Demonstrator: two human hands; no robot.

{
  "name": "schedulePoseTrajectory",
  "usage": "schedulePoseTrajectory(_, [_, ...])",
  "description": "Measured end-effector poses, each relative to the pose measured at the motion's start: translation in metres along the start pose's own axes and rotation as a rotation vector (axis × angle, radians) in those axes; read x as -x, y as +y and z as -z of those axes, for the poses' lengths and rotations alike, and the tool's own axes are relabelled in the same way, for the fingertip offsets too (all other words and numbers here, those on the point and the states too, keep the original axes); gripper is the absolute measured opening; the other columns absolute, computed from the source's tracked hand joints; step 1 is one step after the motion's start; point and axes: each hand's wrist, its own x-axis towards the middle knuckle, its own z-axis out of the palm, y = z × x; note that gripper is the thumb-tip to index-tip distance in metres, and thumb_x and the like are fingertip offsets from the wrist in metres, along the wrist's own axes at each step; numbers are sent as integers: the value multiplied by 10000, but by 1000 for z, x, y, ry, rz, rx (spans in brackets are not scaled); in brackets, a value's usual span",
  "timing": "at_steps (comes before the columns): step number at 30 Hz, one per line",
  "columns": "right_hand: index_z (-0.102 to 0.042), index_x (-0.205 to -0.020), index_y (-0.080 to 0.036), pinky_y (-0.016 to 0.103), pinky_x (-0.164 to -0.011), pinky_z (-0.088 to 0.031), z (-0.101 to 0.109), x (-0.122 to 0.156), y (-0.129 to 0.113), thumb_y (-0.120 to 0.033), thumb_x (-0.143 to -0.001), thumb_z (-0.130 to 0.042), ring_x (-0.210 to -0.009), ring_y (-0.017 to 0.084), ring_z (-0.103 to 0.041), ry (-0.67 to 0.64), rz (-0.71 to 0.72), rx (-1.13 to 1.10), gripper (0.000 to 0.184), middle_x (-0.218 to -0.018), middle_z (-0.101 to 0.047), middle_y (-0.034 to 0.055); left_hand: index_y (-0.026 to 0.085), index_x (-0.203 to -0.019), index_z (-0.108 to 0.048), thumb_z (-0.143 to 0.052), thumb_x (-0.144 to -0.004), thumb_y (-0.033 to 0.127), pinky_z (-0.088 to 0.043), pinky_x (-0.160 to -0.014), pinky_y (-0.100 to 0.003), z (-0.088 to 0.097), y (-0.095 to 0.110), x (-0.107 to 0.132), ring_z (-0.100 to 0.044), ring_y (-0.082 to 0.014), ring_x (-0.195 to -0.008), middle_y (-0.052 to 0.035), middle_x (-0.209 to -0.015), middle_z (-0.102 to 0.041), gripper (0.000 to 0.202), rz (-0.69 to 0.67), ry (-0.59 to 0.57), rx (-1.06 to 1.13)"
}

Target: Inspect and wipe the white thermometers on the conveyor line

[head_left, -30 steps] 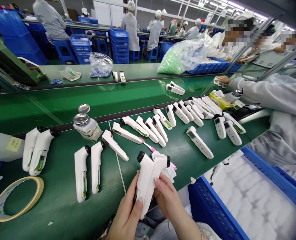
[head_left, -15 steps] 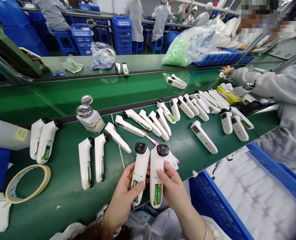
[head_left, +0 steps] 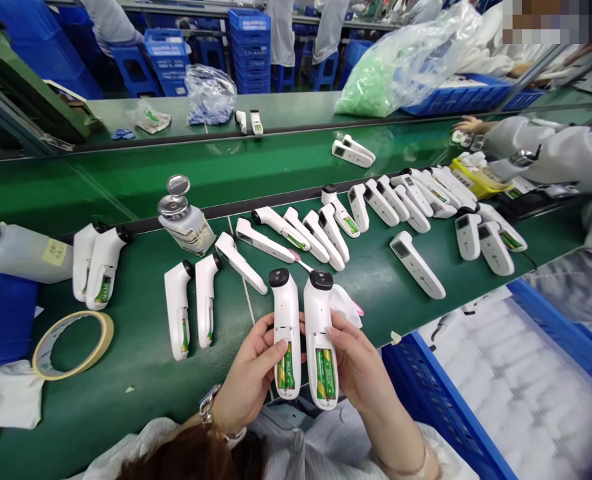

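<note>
— So, nearest first: how are the hands?
— Both gripping. Left hand [head_left: 253,363] is closed around the left device [head_left: 287,310], thumb at the edge of its open bay; right hand [head_left: 351,353] has the right device [head_left: 318,310], thumb on its side. Devices upright, black heads away from the wearer, just beside each other, narrow gap between. Whether the fingers meet behind, cannot tell.
— Inside the bays?
— Green batteries [head_left: 325,377] in both; two show plainly in the right one.
— Beyond the hands?
— Green table [head_left: 126,420]. Tape roll [head_left: 107,337] at left, lying flat. Crumpled white cloth [head_left: 345,303] just past the right device. A toothbrush [head_left: 303,265], partly hidden. Farther, a slanting row of white devices [head_left: 321,240], and a metal-capped bottle [head_left: 189,230] left of it.
— Farther still?
— Green belt [head_left: 201,177], two devices [head_left: 351,153] lying on it. Co-worker's hand [head_left: 469,125] at right, over small white pieces. Past the belt, a clear bag [head_left: 376,83], green contents; then stacked blue crates [head_left: 249,53].
</note>
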Motion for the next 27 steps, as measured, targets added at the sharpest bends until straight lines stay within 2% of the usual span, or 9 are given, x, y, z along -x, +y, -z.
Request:
schedulePoseTrajectory(7, [-644, -1092, -221, 270, -736, -533, 2, -1, 0, -272, -800, -657, -790, 167, -669, -13, -3, 38, 297, -939, -721, 37, 167, -1226, -496, -593, -834, 212, -517, -750, -260, 2, -3, -2, -640, -196, -939, -93, -1066, -670, 407, -18, -62, -22])
schedulePoseTrajectory(14, [-621, -1123, -255, 247, -716, -515, 6, -3, 5, -270, -779, -680, -826, 157, -655, -4, 37, 75, 349, -959, -711, 14, 193, -1338, -379, -606, -827, 229, -517, -781, -292, 6, -8, -3, -632, -206, -962, -96, -1124, -652, 561, -79, -88, -119])
schedulePoseTrajectory(18, [-617, -1129, -285, 263, -722, -511, 9, -4, 8, -270, -758, -699, -851, 170, -647, 18, 66, 107, 381, -999, -704, 2, 173, -1339, -330, -616, -813, 238, -511, -805, -317, 3, -7, -1, -631, -208, -951, -112, -1134, -639, 602, -87, -38, -193])
schedulePoseTrajectory(21, [-583, -1166, -301, 288, -735, -506, 11, -5, 10, -271, -757, -700, -862, 180, -647, 33, 78, 117, 426, -1031, -694, 5, 194, -1289, -363, -614, -812, 254, -484, -860, -320, 1, -5, 2, -604, -199, -992, -95, -1179, -604, 543, -147, 8, -255])
schedulePoseTrajectory(25, [-513, -1234, -320, 340, -836, -487, 11, -4, 12, -300, -768, -694, -941, 205, -631, 80, 105, 161, 500, -1046, -686, 15, 238, -1273, -381, -603, -818, 321, -461, -825, -272, 2, -4, 4, -588, -172, -942, -45, -1085, -624, 514, -213, 160, -416])
schedulePoseTrajectory(27, [-478, -1257, -338, 362, -890, -469, 10, -4, 12, -305, -771, -693, -1003, 216, -611, 76, 138, 190, 532, -1113, -657, 11, 258, -1273, -399, -586, -827, 349, -452, -809, -255, 3, -4, 5, -572, -175, -973, -44, -1156, -591, 492, -244, 189, -457])
